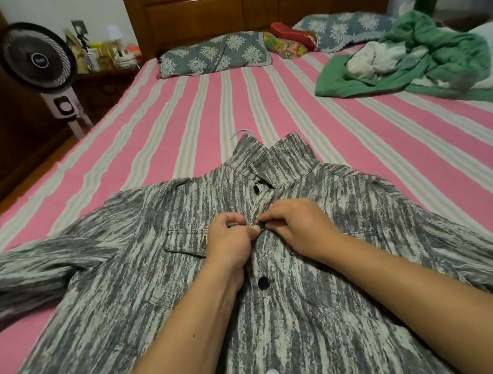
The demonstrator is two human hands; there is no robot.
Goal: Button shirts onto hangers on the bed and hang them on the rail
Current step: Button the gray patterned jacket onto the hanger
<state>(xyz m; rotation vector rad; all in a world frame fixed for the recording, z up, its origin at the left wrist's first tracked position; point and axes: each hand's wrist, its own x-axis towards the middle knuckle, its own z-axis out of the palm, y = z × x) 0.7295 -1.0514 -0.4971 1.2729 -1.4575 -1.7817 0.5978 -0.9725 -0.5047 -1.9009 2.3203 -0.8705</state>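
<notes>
A grey and white streaked shirt [146, 285] lies face up on the pink striped bed [173, 118], collar pointing away from me. A thin pale hanger hook [239, 133] pokes out above the collar; the hanger's body is hidden inside the shirt. My left hand [229, 242] and my right hand [299, 230] meet at the front placket, below the collar button [256, 189]. Both pinch the fabric edges there, around a button that their fingertips mostly hide. Two more dark and shiny buttons [263, 283] show lower on the placket.
A heap of green and white clothes [407, 59] lies at the far right of the bed. Patterned pillows [216, 55] rest against the wooden headboard. A standing fan [38, 56] and a cluttered nightstand are at the left of the bed.
</notes>
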